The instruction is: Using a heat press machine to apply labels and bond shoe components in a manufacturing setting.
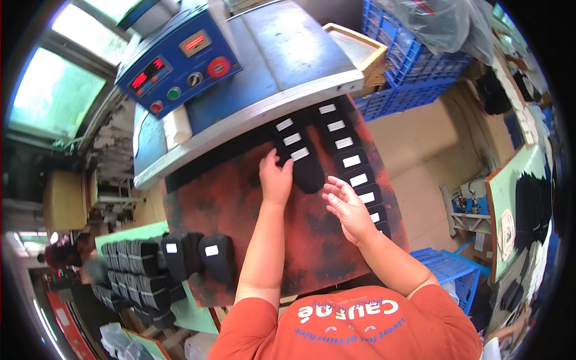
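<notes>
My left hand [276,179] is at the left edge of a black folded cloth piece with a white label [308,173], its fingers apart and holding nothing that I can see. This piece lies nearest me in a short overlapping column on the reddish-black tabletop [234,180]. To the right of it, my right hand [349,210] hovers with fingers spread, palm turned inward. A longer overlapping row of labelled black pieces [351,161] runs along the table's right side, partly behind my right hand. Whether the pieces are socks or another garment I cannot tell.
A metal-edged machine bed [288,42] borders the table's far side, with a blue control box [180,66] on it. Stacks of black pieces [135,264] stand at the left, two labelled bundles [217,258] beside them. Blue crates [414,66] are at the back right, another blue crate [450,270] lower right.
</notes>
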The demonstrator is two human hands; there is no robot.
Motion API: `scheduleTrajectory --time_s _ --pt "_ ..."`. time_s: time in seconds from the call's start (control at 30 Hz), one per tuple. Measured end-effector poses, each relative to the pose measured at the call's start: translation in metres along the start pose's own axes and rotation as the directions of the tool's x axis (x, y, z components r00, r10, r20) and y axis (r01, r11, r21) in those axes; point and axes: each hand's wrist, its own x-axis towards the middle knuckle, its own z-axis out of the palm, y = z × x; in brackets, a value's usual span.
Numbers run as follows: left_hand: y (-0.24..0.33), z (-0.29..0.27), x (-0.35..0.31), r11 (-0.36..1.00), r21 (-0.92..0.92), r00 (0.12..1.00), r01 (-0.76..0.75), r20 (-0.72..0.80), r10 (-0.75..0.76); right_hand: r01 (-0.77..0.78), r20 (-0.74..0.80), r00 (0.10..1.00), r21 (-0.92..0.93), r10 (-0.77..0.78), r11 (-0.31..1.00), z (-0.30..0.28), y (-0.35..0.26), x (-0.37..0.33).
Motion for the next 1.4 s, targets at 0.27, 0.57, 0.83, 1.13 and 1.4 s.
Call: scheduleTrajectory --time_s 0.27,0.57,0.83,1.13,1.4 --pt "0.028 -0.160 -0.116 0.942 0.321 0.952 -0.097 -0.246 0.182 -0.232 0.283 0.921 -0.154 0.268 0.960 0.040 0.053 -0.037" --pt "-0.068 -0.199 -0.181 0.699 -0.530 0.820 0.481 -0.011 -0.573 -0.356 0.264 0.895 -0.060 0.359 0.932 0.150 0.144 -0.007" --pt "-0.004 -0.170 -0.175 0.872 -0.400 0.958 0.283 0.081 -0.274 -0.387 0.483 0.834 0.172 0.265 0.906 0.117 0.078 -0.017" --pt "0.047 -0.108 -0.118 0.901 -0.423 0.996 0.091 0.060 -0.073 -0.259 0.387 0.920 0.468 0.068 0.845 0.018 0.027 -0.037" --pt "0.033 -0.006 -0.069 0.700 -0.521 0.870 0.488 0.354 -0.343 -0.059 0.145 0.989 0.562 -0.028 0.825 -0.065 0.003 -0.061"
